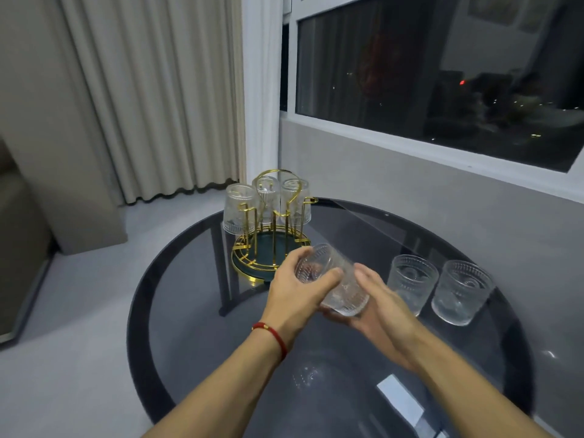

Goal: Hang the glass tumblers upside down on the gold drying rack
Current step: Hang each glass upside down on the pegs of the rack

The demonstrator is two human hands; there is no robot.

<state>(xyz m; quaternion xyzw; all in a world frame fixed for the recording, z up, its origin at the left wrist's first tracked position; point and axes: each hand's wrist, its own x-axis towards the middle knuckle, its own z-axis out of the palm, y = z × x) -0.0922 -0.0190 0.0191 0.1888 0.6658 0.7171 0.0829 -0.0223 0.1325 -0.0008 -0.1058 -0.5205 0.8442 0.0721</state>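
Hands meet over the middle of a round dark glass table (177,279), both holding one ribbed glass tumbler (331,281) clear of the tabletop. The tumbler is tilted on its side, one end pointing toward the far edge and the rack, the other end down toward the right palm; which end is the mouth I cannot tell. The left hand (297,295) is curled around the far end, thumb across the near side of the glass and fingers wrapped over the top. The right hand (376,308) is partly open, cupping the lower end from underneath and the right, fingers stretched along the glass wall. A red cord bracelet (271,335) circles the left wrist.

Near the far edge of the table stands the gold drying rack (271,235), wire posts rising from a round dark base. Three tumblers hang upside down on it: one on the left (238,207), one at the back in the middle (267,197), one on the right (295,200). The posts nearest the hands are bare.

Toward the right edge, two more tumblers stand upright, mouths up, just beside each other: the nearer-to-centre one (410,279) and the outer one (461,289).
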